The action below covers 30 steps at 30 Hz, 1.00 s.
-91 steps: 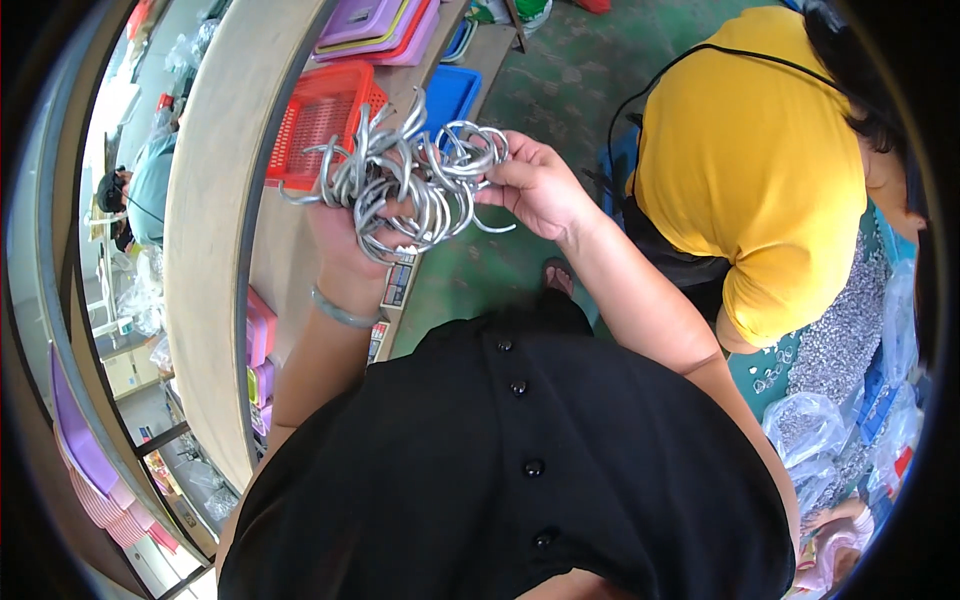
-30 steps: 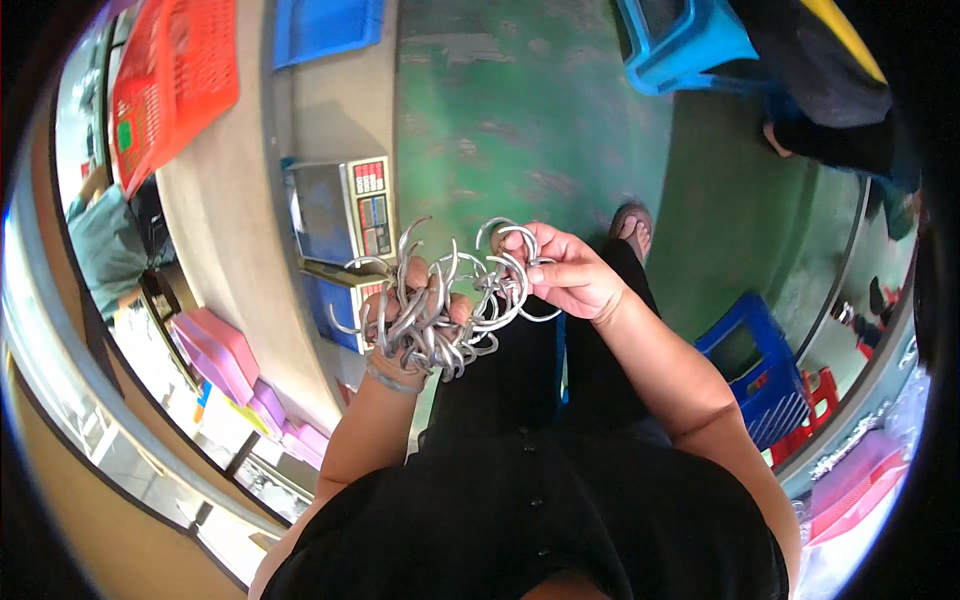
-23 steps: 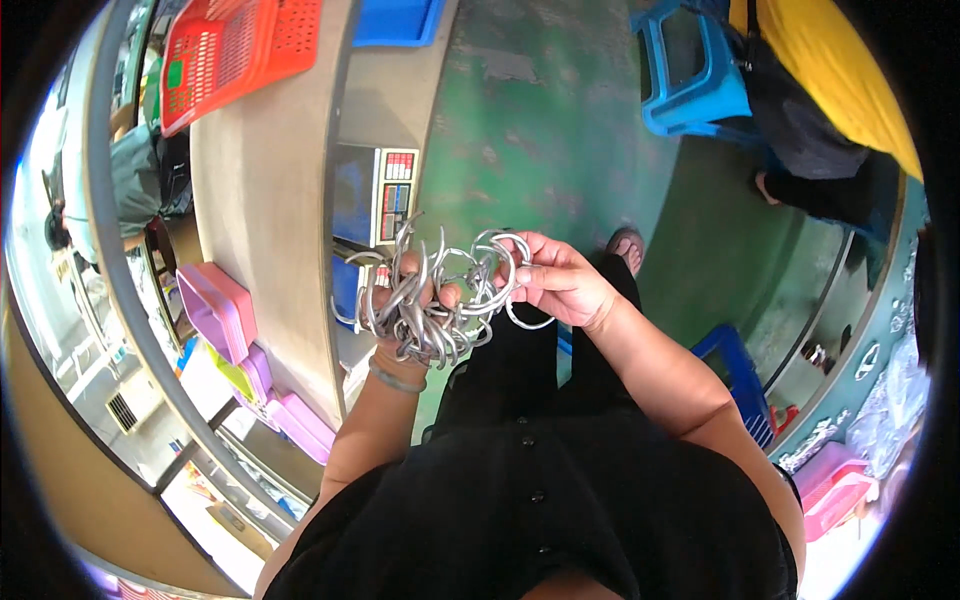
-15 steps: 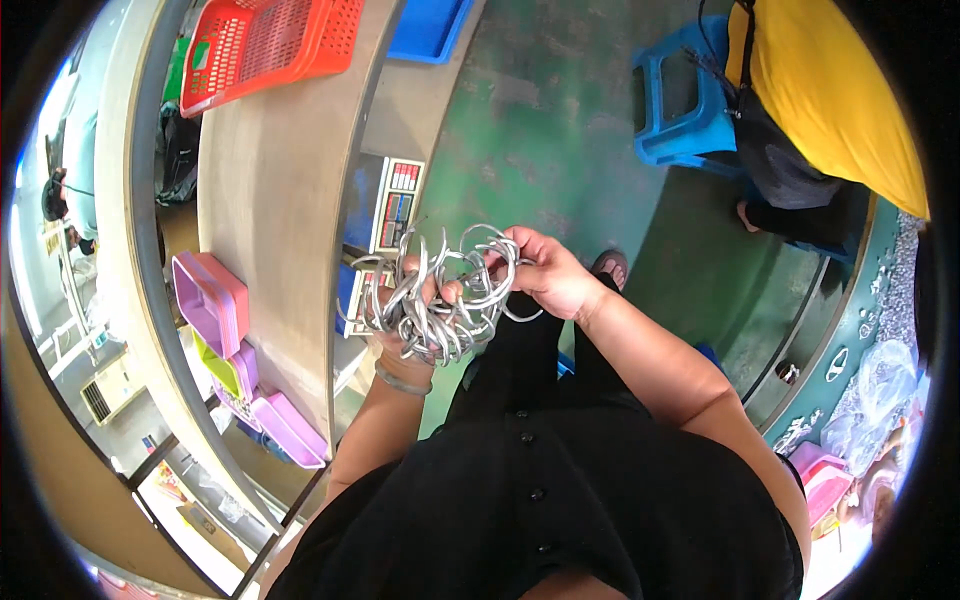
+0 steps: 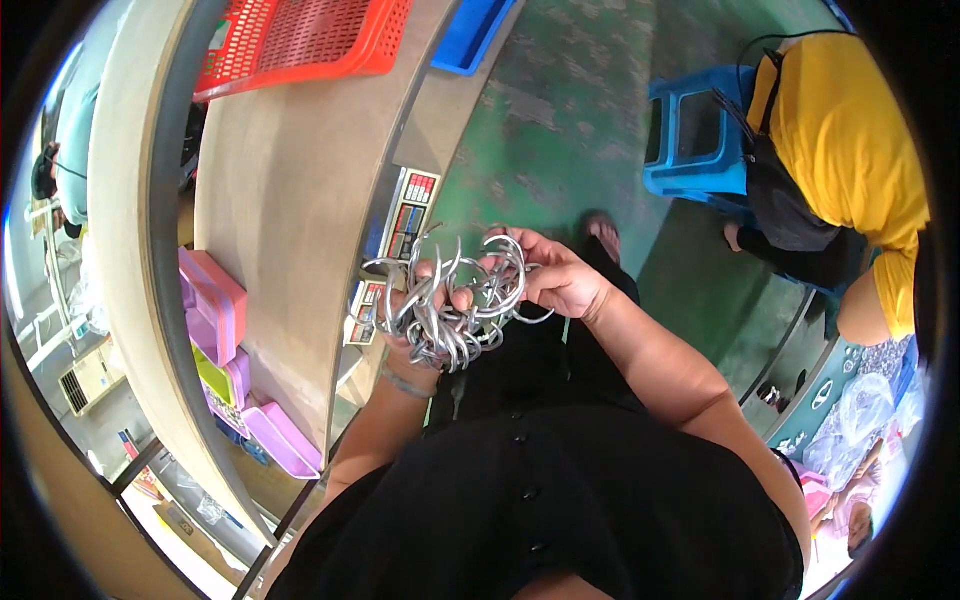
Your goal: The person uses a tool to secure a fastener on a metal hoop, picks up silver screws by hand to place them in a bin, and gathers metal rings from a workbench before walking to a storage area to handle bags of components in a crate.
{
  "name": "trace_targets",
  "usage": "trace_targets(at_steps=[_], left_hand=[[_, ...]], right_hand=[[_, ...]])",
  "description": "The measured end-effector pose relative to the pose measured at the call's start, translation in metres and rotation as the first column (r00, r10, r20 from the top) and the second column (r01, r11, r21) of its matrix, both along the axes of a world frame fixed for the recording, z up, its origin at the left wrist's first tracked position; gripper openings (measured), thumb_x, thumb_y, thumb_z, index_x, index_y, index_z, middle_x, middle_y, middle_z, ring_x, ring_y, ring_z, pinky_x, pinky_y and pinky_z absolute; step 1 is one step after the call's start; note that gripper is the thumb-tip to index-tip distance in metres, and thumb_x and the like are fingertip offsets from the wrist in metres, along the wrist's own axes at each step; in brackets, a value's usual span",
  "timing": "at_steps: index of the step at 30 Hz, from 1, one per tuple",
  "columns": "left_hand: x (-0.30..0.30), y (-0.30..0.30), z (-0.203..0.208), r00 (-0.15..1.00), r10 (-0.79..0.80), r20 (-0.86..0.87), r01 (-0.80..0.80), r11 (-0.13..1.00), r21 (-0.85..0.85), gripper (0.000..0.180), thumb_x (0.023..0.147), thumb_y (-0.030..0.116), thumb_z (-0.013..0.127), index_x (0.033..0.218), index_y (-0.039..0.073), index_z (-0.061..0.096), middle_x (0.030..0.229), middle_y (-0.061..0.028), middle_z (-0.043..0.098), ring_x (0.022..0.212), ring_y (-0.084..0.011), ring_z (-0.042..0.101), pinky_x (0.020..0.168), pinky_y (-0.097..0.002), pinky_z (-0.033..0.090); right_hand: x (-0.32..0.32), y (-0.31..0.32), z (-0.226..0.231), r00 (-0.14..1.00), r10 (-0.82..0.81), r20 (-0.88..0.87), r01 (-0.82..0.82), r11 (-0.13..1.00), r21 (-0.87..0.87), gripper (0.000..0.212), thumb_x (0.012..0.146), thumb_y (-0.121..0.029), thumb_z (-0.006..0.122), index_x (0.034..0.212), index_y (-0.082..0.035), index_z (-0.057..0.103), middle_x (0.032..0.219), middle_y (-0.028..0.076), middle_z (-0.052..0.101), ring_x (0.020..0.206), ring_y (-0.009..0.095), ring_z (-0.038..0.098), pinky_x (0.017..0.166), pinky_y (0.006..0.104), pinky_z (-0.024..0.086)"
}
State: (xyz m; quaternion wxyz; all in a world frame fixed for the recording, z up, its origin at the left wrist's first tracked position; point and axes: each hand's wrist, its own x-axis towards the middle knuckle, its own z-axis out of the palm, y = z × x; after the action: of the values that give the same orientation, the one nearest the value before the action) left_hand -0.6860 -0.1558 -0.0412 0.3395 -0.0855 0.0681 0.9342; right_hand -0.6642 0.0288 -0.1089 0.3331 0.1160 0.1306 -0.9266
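Observation:
A tangled bunch of silver metal open bangles [image 5: 436, 322] fills my left hand [image 5: 396, 348], whose fingers curl through and around them. The bangles hide much of that palm. My right hand [image 5: 568, 284] pinches bangles on the right side of the bunch between thumb and fingers. Several curved ends stick out above my hands. Another bangle [image 5: 408, 386] circles my left wrist. The whole bunch is held in front of my body, above the floor.
To the left runs a long table [image 5: 285, 190] with a red perforated basket [image 5: 370, 50] and pink and purple bins [image 5: 228, 300]. Two scales [image 5: 408, 215] line its lower shelf. A blue stool [image 5: 690, 130] and a seated person in yellow [image 5: 845, 120] are at right.
The view has shifted a little, and one of my feet shows farther forward. Both hands still hold the bangles, which have changed position slightly. The person in yellow now shows a bent arm.

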Motion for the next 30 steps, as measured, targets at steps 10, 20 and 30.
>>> trace_targets(at_steps=[10,20,30], left_hand=[[-0.032,0.018,-0.039,0.982,0.186,0.032,-0.183,0.980,-0.077,0.041,0.078,0.032,0.060,0.103,0.003,0.046,0.070,-0.0108,0.059,0.066,-0.0247,0.059,0.074,-0.0414,0.048],[-0.067,0.046,-0.075,0.968,0.243,0.056,-0.226,0.950,-0.215,0.031,0.073,0.020,0.056,0.096,0.000,0.049,0.065,-0.0106,0.058,0.061,-0.0195,0.058,0.072,-0.0394,0.046],[-0.097,0.047,-0.160,0.947,0.306,0.100,-0.261,0.912,-0.318,0.029,0.066,0.016,0.054,0.092,0.003,0.050,0.064,-0.0065,0.059,0.054,-0.0162,0.054,0.068,-0.0372,0.046]], right_hand=[[-0.076,0.024,-0.068,0.981,0.195,0.007,-0.189,0.960,-0.209,0.025,0.085,-0.019,0.048,0.107,-0.008,0.047,0.110,0.011,0.053,0.100,0.022,0.053,0.080,0.0369,0.045],[-0.121,0.033,-0.141,0.928,0.300,0.220,-0.299,0.954,-0.041,0.021,0.088,-0.026,0.047,0.096,-0.006,0.051,0.095,0.010,0.060,0.084,0.020,0.060,0.068,0.0332,0.050],[-0.171,0.024,-0.256,0.814,0.570,0.106,-0.580,0.807,0.113,0.022,0.086,-0.030,0.051,0.089,-0.008,0.050,0.082,0.007,0.061,0.066,0.016,0.058,0.055,0.0308,0.049]])
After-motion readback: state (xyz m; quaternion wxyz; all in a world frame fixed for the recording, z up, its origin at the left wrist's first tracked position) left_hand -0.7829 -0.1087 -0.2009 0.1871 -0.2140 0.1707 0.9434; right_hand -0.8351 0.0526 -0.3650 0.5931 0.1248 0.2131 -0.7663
